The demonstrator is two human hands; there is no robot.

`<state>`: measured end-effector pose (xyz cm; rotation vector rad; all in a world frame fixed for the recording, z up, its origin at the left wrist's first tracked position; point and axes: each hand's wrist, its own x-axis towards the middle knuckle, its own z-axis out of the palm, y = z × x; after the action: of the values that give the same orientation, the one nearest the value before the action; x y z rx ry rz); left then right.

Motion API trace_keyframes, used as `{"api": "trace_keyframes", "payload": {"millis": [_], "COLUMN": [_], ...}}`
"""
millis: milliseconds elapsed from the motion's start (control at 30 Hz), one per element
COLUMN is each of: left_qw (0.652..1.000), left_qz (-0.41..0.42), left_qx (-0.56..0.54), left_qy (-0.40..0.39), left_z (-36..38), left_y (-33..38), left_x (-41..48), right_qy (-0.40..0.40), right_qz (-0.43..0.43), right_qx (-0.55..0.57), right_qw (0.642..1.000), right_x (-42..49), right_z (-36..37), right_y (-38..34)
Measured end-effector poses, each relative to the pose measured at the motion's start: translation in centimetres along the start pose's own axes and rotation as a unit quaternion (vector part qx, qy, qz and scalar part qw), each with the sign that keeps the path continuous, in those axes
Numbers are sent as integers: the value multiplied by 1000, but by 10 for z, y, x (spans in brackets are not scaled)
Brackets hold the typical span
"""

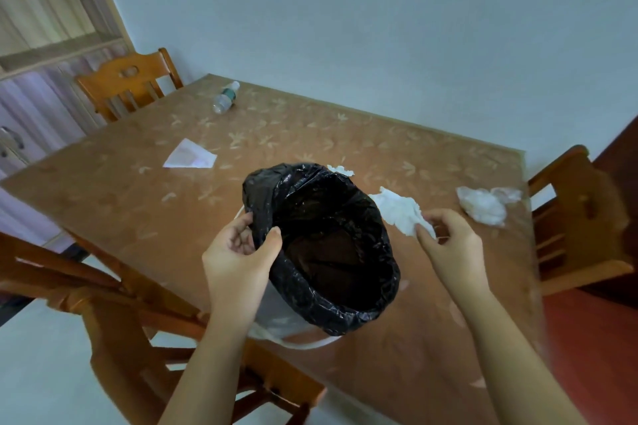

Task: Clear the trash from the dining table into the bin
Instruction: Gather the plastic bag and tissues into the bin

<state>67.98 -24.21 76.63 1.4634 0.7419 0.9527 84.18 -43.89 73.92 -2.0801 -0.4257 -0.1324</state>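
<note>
A white bin (276, 317) lined with a black bag (321, 304) is held over the near part of the dining table (121, 203). My left hand (238, 252) grips the bag's rim on the left side. My right hand (452, 245) pinches a crumpled white tissue (397, 207) lying just right of the bin. Another small tissue (340, 170) peeks out behind the bin. A crumpled clear plastic wrapper (481, 205) lies near the table's right edge. A flat piece of white paper (190, 159) and a plastic bottle (226, 97) on its side lie farther back.
Wooden chairs stand around the table: one at the far left (127, 83), one at the right (580, 217), one at the near left (114, 297). A wall runs behind the table, and a cabinet (31, 97) stands at the left.
</note>
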Motion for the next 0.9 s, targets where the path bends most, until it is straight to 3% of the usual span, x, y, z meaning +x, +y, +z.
{"api": "trace_keyframes", "payload": {"millis": [233, 367, 467, 700, 900], "left_qw": [999, 999, 998, 996, 992], "left_qz": [-6, -27, -47, -56, -54], "left_qx": [-18, -29, -39, -29, -51], "left_qy": [-27, -22, -1, 56, 98], "left_z": [3, 1, -1, -1, 2], "left_y": [2, 0, -3, -7, -6], "left_x": [-5, -7, -8, -24, -47], "right_qy": [-102, -217, -256, -171, -102], "right_qz": [-78, -98, -136, -189, -184], "right_qx": [-50, -75, -81, -112, -155], "right_qw": [990, 968, 954, 960, 965], "right_x": [0, -11, -19, -23, -33], "right_z": [19, 38, 41, 24, -6], "right_y": [-45, -55, -55, -35, -6]}}
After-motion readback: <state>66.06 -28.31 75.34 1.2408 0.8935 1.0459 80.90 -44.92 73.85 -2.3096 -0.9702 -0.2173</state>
